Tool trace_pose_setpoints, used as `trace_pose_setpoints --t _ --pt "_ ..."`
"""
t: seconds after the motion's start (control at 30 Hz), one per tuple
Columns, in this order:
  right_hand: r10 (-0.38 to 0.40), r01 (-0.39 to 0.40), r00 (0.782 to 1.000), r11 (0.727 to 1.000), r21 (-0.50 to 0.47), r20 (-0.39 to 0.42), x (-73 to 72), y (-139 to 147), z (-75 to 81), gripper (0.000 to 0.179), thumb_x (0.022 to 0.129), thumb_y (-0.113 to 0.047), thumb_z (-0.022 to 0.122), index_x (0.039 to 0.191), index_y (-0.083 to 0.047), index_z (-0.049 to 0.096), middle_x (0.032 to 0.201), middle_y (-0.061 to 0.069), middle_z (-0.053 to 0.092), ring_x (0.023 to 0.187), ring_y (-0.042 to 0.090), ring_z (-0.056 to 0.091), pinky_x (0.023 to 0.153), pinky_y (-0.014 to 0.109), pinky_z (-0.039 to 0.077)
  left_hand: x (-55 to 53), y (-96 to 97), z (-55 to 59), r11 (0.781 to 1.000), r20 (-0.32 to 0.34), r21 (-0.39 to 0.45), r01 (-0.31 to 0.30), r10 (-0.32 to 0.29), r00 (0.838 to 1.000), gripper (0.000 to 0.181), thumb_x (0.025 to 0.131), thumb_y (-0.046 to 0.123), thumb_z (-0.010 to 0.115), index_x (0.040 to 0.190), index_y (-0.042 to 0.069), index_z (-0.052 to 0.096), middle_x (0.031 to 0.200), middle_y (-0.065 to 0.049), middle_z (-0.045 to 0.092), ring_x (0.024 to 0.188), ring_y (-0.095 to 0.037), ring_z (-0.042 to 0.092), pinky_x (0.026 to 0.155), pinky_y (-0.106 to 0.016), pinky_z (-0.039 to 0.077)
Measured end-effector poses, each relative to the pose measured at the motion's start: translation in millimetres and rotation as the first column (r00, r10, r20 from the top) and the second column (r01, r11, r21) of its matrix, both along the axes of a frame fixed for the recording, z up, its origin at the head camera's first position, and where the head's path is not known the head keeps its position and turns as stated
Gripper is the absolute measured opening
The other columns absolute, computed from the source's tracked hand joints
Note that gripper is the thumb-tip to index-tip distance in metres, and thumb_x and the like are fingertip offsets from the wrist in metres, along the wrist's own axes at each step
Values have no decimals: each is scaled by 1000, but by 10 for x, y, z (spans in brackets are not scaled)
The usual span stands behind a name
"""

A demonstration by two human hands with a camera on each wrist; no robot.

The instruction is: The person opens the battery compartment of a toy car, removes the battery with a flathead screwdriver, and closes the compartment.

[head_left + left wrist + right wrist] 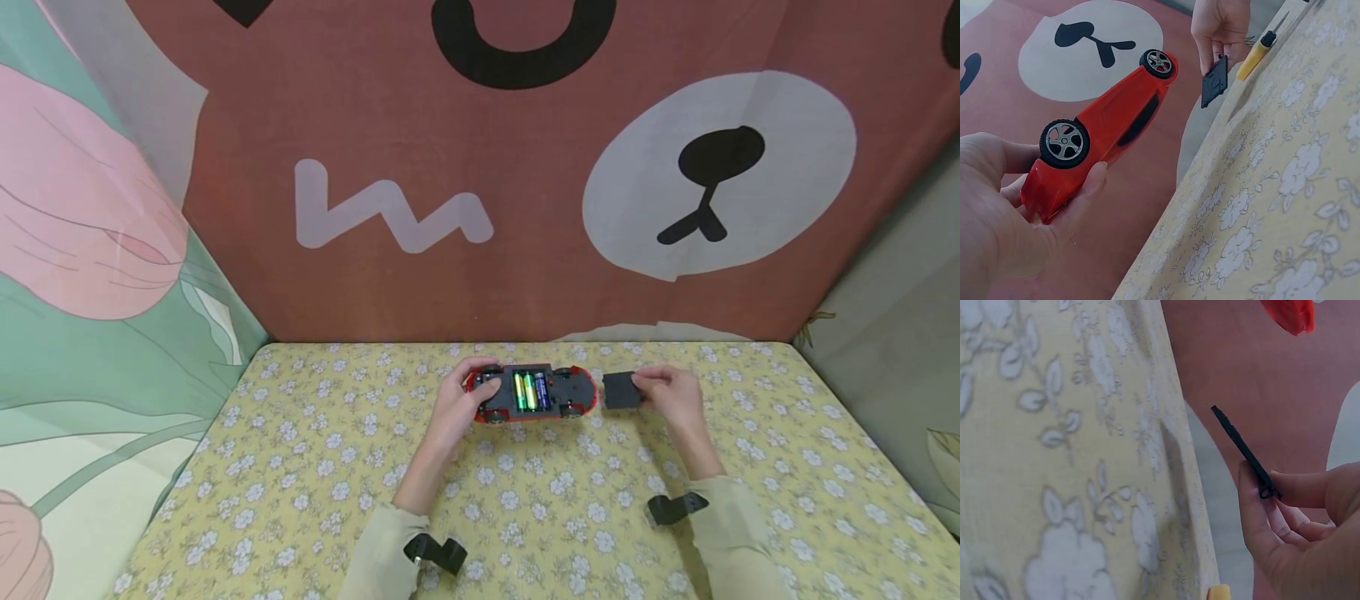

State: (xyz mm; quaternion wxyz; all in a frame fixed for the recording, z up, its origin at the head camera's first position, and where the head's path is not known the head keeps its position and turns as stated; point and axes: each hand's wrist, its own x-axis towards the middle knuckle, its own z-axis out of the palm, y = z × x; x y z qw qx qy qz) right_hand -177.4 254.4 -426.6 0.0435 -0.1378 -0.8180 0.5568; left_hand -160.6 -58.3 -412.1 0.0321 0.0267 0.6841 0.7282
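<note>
A red toy car (573, 387) is held underside up by my left hand (457, 397), which grips one end with the thumb across the dark base. Its battery compartment lies uncovered, with green-gold batteries (525, 391) and a dark blue battery (542, 390) side by side. In the left wrist view the car's red side and wheels (1064, 144) show, raised above the table. My right hand (671, 400) pinches a flat black battery cover (621, 391) by one edge, just right of the car's other end. Seen from the right wrist, the cover (1238, 442) stands nearly edge-on between thumb and fingers.
A yellow-handled screwdriver (1254, 59) lies on the table beyond the right hand in the left wrist view. The table wears a yellow flowered cloth (525, 517). Behind its far edge hangs a brown curtain (390, 292) with a bear print.
</note>
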Motion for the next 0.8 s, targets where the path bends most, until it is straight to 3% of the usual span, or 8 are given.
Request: trace_pose_setpoints --t 0.33,0.8 --pt "-3 2 999 1000 17 39 -30 -22 -101 26 101 -7 65 119 11 66 99 21 72 73 13 66 64 27 57 2 -2 15 1000 -2 2 -2 2 1000 33 99 8 65 132 6 65 134 -16 61 106 -28 66 82 -37 59" --pt "5 -6 997 1000 20 78 -56 0 -209 28 103 -10 64 121 11 67 109 21 69 78 13 67 65 26 58 -2 7 2 1000 -4 -20 -6 6 1000 33 98 9 66 131 7 67 133 -17 61 106 -27 66 81 -35 59"
